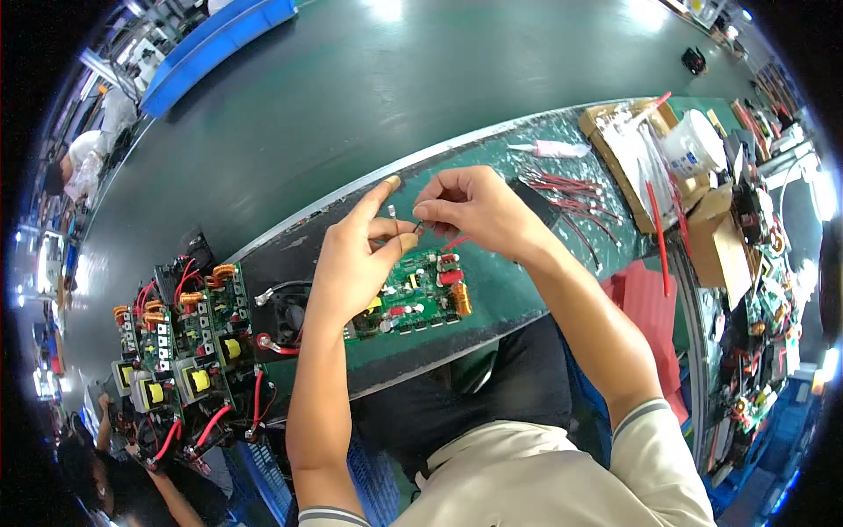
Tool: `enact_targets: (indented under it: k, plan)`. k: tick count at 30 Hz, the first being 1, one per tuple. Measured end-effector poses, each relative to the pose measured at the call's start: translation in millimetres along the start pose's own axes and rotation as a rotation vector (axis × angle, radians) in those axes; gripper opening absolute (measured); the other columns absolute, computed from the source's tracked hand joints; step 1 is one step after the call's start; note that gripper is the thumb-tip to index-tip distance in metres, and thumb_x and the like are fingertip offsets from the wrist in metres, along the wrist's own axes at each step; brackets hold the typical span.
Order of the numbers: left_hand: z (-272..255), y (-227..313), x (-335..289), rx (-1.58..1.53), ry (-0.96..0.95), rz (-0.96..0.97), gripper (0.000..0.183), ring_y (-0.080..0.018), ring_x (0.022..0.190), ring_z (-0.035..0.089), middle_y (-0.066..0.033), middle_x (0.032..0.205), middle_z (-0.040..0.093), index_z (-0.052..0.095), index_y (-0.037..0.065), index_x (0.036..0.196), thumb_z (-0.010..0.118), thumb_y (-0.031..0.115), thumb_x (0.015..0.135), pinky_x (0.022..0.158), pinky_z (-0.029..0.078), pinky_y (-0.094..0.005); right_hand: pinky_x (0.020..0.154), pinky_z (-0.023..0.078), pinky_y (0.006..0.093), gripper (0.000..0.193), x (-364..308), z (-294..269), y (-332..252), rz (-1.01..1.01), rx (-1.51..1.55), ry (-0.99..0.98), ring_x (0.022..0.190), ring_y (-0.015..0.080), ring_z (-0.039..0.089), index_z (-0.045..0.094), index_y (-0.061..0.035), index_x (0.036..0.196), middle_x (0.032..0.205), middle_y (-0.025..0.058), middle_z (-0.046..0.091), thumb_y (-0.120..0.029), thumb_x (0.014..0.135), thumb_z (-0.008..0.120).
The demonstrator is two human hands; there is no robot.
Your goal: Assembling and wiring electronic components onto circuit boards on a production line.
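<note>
My left hand [349, 262] and my right hand [479, 211] meet above a green circuit board [413, 294] on the bench. The left thumb and a finger pinch a thin wire lead, while its index finger stretches out. A small white plug [392, 212] shows by the left fingers. My right thumb and index finger are closed on the same lead, just above and right of the left fingertips. Fingers partly hide the lead. Below the right hand, a short red wire [456, 242] reaches the board, which carries coils, red parts and an orange-wrapped part.
Several circuit boards [189, 351] with thick red cables stand at the left, beside a black fan [290, 312]. Red wires [575, 193], a pink-white tube [562, 149] and a cardboard box [615, 149] lie to the right. A co-worker sits at lower left.
</note>
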State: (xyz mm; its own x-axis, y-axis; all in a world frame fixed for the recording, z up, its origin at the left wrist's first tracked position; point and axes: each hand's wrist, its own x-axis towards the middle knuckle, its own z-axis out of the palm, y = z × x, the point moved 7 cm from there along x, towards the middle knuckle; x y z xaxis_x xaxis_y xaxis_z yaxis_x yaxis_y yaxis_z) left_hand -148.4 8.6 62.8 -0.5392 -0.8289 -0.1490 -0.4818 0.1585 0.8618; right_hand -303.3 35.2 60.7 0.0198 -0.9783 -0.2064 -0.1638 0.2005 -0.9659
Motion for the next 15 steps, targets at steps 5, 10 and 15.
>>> enact_targets:
  k: [5, 10, 15]
  plan:
    - [12, 6, -10, -0.2, 0.05, 0.141, 0.03, -0.0046, 0.075, 0.057, -0.0008, 0.082, 0.066, 0.064, -0.001, 0.116, 0.069, -0.005, 0.087, 0.068, 0.045, -0.0197, 0.056, 0.046, 0.0228, 0.014, -24, 8, 21, -0.037, 0.21, 0.072, 0.065, 0.0063, 0.058, 0.07, 0.0009, 0.087, 0.072, 0.0017, 0.065, -0.012, 0.089, 0.072]
    - [25, 19, -31, -0.016, 0.066, 0.181, 0.018, -0.0041, 0.057, 0.046, 0.0001, 0.075, 0.063, 0.072, 0.001, 0.096, 0.076, -0.003, 0.079, 0.049, 0.035, -0.0233, 0.052, 0.042, 0.0228, 0.023, -71, 25, 52, 0.142, 0.46, 0.186, 0.059, 0.0056, 0.055, 0.066, 0.0008, 0.08, 0.068, 0.0009, 0.062, -0.019, 0.09, 0.073]
    - [27, 28, -33, 0.001, 0.025, 0.336, 0.013, -0.0059, 0.059, 0.052, -0.0032, 0.081, 0.066, 0.072, 0.0, 0.092, 0.076, -0.002, 0.08, 0.052, 0.04, -0.0236, 0.053, 0.042, 0.0255, 0.03, -101, -3, 47, 0.064, 0.163, 0.369, 0.059, 0.008, 0.054, 0.067, -0.0004, 0.077, 0.068, 0.002, 0.061, -0.026, 0.092, 0.071]
